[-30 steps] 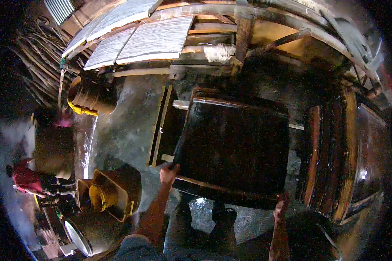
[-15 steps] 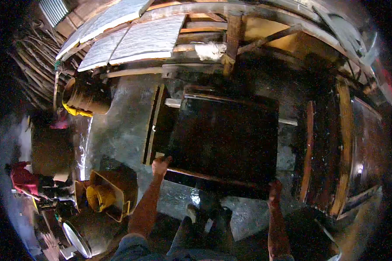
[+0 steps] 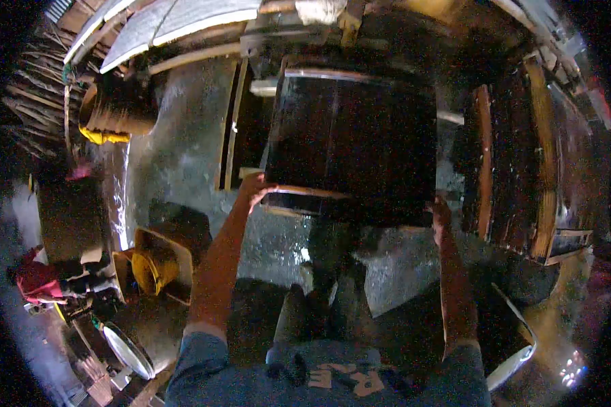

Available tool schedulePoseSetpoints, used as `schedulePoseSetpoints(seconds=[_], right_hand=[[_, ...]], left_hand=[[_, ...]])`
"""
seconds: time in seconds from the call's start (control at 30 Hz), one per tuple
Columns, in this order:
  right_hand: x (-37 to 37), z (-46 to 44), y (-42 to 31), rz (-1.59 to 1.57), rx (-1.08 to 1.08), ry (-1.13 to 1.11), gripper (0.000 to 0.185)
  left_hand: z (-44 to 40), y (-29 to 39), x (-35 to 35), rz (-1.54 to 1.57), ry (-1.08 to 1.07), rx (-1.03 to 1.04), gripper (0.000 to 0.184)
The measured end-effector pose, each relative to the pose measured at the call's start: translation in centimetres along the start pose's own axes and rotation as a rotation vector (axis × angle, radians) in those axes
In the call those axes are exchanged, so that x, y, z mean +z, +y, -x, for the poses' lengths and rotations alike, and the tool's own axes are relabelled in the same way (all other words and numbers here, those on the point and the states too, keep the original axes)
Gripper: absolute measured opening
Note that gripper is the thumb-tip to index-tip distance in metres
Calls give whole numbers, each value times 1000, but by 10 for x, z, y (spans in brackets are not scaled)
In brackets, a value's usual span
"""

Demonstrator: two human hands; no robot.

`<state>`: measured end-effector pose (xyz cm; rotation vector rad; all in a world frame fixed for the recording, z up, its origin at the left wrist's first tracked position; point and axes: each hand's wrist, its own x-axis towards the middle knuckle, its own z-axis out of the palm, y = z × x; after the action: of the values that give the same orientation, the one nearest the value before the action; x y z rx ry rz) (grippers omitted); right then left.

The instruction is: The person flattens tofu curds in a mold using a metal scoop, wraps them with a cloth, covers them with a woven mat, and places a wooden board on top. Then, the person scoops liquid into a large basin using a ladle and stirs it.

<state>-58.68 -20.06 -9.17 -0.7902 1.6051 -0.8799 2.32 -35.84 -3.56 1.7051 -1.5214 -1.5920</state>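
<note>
A large dark rectangular wooden frame [image 3: 360, 136] lies in front of me, low over the floor; its dark inside is hard to make out. My left hand [image 3: 254, 190] is closed around its near left corner, thumb along the lighter edge. At the near right corner, my right hand [image 3: 440, 217] is curled against the frame's side, its fingers partly lost in shadow. Pale wooden blocks [image 3: 265, 88] show beside the frame on the left, next to a narrow wooden rail [image 3: 229, 129]. Whether the frame rests on something below is hidden.
Stacked dark wooden frames [image 3: 542, 163] stand on the right. To the left are a round drum [image 3: 121, 108], a yellow-brown container [image 3: 157, 268] and a round white-rimmed vessel [image 3: 127, 349]. Sticks [image 3: 37, 102] and white panels [image 3: 183, 24] lie farther back. A wet concrete floor [image 3: 183, 149] surrounds the frame.
My view has tilted down, so the frame and surroundings sit higher in the picture and more of my shirt shows. Both hands remain at the frame's near corners.
</note>
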Motion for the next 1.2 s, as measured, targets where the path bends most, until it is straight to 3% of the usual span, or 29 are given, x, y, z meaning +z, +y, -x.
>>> schedulePoseSetpoints(seconds=[0.03, 0.07, 0.1, 0.13, 0.27, 0.33, 0.37, 0.47, 0.57, 0.6, 0.63, 0.67, 0.7, 0.77, 0.87, 0.97, 1.07, 1.13, 1.2], right_hand=[[-15, 5, 20, -64, 152, 51, 57], [8, 9, -5, 110, 83, 70, 57], [28, 23, -34, 93, 160, 130, 57], [47, 40, -69, 77, 239, 191, 56], [56, 35, -65, 243, 320, 296, 57], [22, 4, -9, 623, 173, 206, 57], [9, -6, 12, 810, 92, 156, 57], [33, 18, -43, 177, 378, 192, 58], [40, 17, -56, 187, 450, 227, 53], [36, 15, -39, 104, 343, 175, 53], [18, 10, 6, 20, 236, 123, 52], [0, 6, 24, -96, 234, 68, 52], [-16, 2, 40, -213, 240, 13, 52], [-38, -11, 41, -511, 454, -106, 52], [-17, -5, 57, -286, 310, 29, 48], [-6, -22, 61, -52, 122, 188, 44], [5, -54, 27, 203, -92, 357, 38], [3, -94, -2, 2, 2, 354, 39], [-2, -134, -8, -158, -13, 329, 40]], left_hand=[[-4, -18, 2, 122, -4, 2, 27], [-10, -34, 2, 229, -16, 18, 29], [-17, -49, 2, 337, -30, 33, 30], [-4, -21, 15, 360, 21, 100, 32], [-12, -38, 23, 90, 156, 91, 44], [-17, -35, 23, -188, 203, -3, 47], [-20, -47, 24, -202, 256, 47, 44], [-29, -77, 25, -100, 289, 68, 39], [-29, -67, 23, -92, 176, -96, 36], [-26, -55, 22, -118, 123, -171, 36], [-11, -16, 32, -106, 243, -206, 31], [-12, -26, 34, -156, 244, -190, 32], [-18, -48, 35, -205, 245, -173, 32], [-29, -64, 23, -324, 30, -185, 37], [-19, -65, 28, 152, 92, -225, 53], [-28, -38, 26, -94, 206, -177, 49], [-78, -40, 21, 218, 323, -151, 49], [-128, -67, 18, 536, 297, -168, 55], [-166, -55, 17, 491, 348, -300, 62]])
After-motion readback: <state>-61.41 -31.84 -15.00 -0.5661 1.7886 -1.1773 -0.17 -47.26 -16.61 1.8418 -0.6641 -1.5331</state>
